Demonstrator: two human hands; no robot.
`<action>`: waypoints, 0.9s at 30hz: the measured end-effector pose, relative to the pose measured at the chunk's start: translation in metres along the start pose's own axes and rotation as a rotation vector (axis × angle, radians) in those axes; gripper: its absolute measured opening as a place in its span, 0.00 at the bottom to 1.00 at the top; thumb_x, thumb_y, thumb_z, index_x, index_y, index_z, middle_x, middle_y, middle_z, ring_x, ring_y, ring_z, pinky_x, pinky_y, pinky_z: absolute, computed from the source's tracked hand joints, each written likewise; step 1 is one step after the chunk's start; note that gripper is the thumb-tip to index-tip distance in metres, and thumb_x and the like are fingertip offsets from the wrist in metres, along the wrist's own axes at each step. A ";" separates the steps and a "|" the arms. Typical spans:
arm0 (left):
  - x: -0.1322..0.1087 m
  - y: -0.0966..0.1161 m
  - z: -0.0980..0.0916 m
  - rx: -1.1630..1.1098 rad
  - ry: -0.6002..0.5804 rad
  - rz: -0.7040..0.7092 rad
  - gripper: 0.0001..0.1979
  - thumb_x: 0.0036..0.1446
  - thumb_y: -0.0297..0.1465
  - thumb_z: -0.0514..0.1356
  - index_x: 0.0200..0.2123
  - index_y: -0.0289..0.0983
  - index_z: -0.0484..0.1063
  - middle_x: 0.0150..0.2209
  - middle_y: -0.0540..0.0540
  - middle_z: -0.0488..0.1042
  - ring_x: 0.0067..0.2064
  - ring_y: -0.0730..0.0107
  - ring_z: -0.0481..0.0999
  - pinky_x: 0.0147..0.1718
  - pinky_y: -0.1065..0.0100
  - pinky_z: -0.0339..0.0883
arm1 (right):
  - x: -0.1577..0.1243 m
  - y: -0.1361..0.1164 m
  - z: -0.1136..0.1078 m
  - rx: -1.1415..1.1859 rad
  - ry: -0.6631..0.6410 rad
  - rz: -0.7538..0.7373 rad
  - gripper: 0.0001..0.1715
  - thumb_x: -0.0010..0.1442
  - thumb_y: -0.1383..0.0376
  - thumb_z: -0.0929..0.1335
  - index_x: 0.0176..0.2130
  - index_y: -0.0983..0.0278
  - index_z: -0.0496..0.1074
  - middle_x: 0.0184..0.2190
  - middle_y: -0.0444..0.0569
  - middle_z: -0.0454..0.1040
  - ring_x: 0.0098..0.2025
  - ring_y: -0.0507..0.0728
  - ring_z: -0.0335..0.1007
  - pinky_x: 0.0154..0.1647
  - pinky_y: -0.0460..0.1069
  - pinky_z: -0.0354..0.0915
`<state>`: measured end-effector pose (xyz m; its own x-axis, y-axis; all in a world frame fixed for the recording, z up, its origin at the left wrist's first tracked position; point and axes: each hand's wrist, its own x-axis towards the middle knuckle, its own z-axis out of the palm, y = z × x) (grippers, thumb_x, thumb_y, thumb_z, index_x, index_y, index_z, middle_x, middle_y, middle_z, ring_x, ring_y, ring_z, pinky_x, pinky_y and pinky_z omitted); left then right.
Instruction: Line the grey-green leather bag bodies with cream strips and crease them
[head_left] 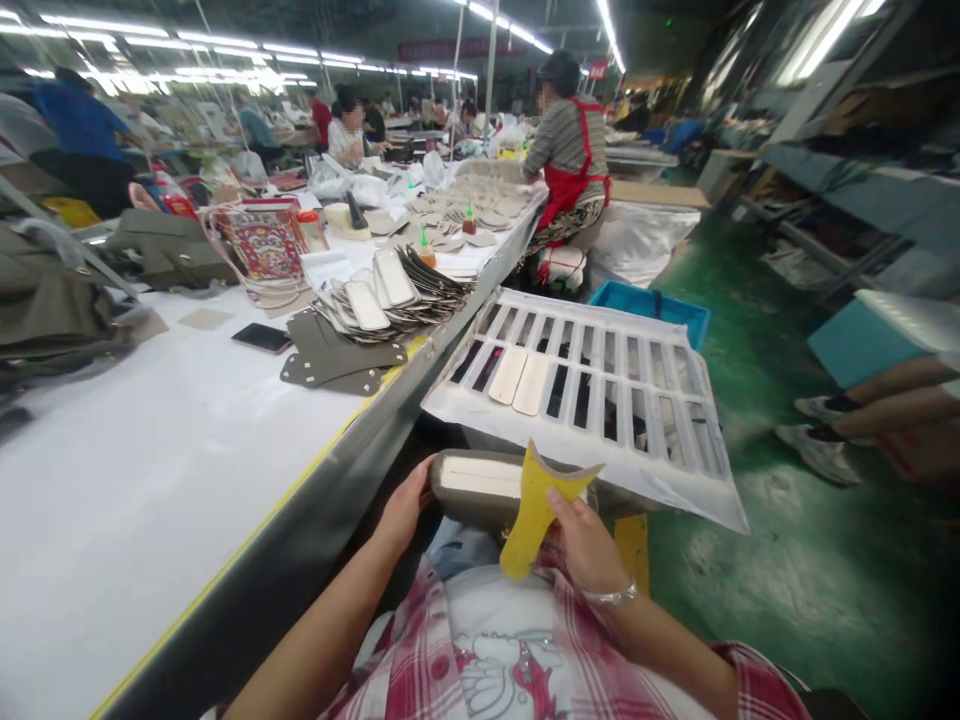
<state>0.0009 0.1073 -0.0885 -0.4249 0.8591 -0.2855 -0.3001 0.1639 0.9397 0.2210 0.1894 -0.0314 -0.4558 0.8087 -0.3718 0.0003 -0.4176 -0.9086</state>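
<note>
Close to my lap is an olive-grey, padded-looking bag part (480, 512) with a cream panel (476, 474) on its upper face and a thin dark line along it. My left hand (405, 508) grips its left end, fingers curled round the edge. In my right hand (589, 548) is a flat yellow template (534, 510) with a forked, curved top, pinched under the thumb. It lies across the right part of the olive-grey piece and hides some of it. Whether my right fingers also hold that piece cannot be seen.
Ahead stands a white slatted rack (592, 432) bearing two cream panels (520, 380), with a blue crate (660, 310) behind. On the white table (172, 440) are stacked panels (382, 290), olive pieces (330, 360) and a phone (261, 338). A co-worker (566, 150) works beyond; someone's legs (885, 410) show right.
</note>
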 end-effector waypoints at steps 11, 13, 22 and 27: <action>0.042 0.020 0.003 0.114 -0.199 -0.043 0.24 0.54 0.42 0.53 0.48 0.31 0.68 0.44 0.39 0.73 0.43 0.62 0.72 0.43 0.64 0.63 | 0.010 -0.031 -0.027 0.094 -0.001 0.108 0.17 0.58 0.53 0.61 0.40 0.63 0.59 0.28 0.48 0.71 0.19 0.50 0.63 0.17 0.45 0.61; 0.044 0.021 0.002 0.151 -0.210 -0.047 0.22 0.54 0.42 0.54 0.46 0.32 0.70 0.42 0.40 0.74 0.41 0.63 0.72 0.42 0.64 0.63 | 0.013 -0.034 -0.030 0.042 -0.066 0.100 0.19 0.57 0.51 0.62 0.38 0.63 0.58 0.25 0.45 0.69 0.18 0.49 0.61 0.17 0.44 0.60; 0.039 0.026 -0.009 0.090 -0.203 -0.105 0.25 0.56 0.46 0.50 0.48 0.35 0.68 0.48 0.42 0.71 0.48 0.61 0.70 0.47 0.62 0.61 | 0.083 -0.106 -0.005 -1.005 -0.827 -0.129 0.19 0.56 0.55 0.63 0.41 0.67 0.67 0.34 0.48 0.72 0.35 0.55 0.67 0.37 0.48 0.62; 0.043 0.022 -0.019 -0.119 0.020 -0.130 0.31 0.57 0.50 0.45 0.52 0.32 0.63 0.49 0.36 0.70 0.49 0.61 0.70 0.50 0.60 0.60 | 0.140 -0.113 0.038 -1.739 -0.909 -0.374 0.29 0.57 0.45 0.60 0.38 0.67 0.69 0.29 0.54 0.72 0.30 0.59 0.68 0.27 0.48 0.58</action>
<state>-0.0405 0.1388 -0.0841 -0.3921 0.8244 -0.4081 -0.4521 0.2136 0.8660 0.1229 0.3338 0.0266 -0.8735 0.1019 -0.4761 0.2651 0.9197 -0.2896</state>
